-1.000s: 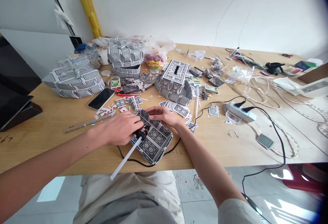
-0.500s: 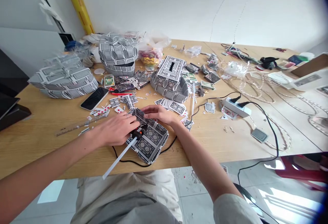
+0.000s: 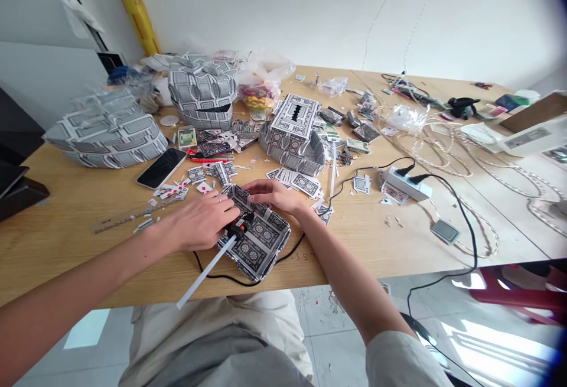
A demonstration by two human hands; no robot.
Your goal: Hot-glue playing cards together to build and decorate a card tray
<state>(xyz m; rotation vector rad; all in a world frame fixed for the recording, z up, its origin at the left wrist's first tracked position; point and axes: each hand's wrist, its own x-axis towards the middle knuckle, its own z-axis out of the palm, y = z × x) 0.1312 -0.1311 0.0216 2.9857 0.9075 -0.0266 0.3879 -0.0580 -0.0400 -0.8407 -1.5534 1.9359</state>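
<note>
A shallow tray (image 3: 262,234) made of folded playing cards, dark patterned backs showing, lies near the table's front edge. My left hand (image 3: 210,217) is closed at its far left wall, fingers bent over the rim and thumb hidden. Across the far wall, my right hand (image 3: 273,194) curls its fingers over the edge. Between the hands, a black and orange glue gun (image 3: 239,228) rests inside the tray, partly behind my left fingers. A long translucent glue stick (image 3: 206,272) pokes from its back toward me, past the tray.
Larger card-built pieces (image 3: 106,136) stand at the back, including one with a lid (image 3: 296,116). A phone (image 3: 162,168), loose cards (image 3: 305,184), a red cutter (image 3: 210,158) and a ruler (image 3: 119,219) lie around. Black cables run to a power strip (image 3: 405,184).
The view has shifted very slightly. My hands, the tray and the glue gun keep nearly the same positions.
</note>
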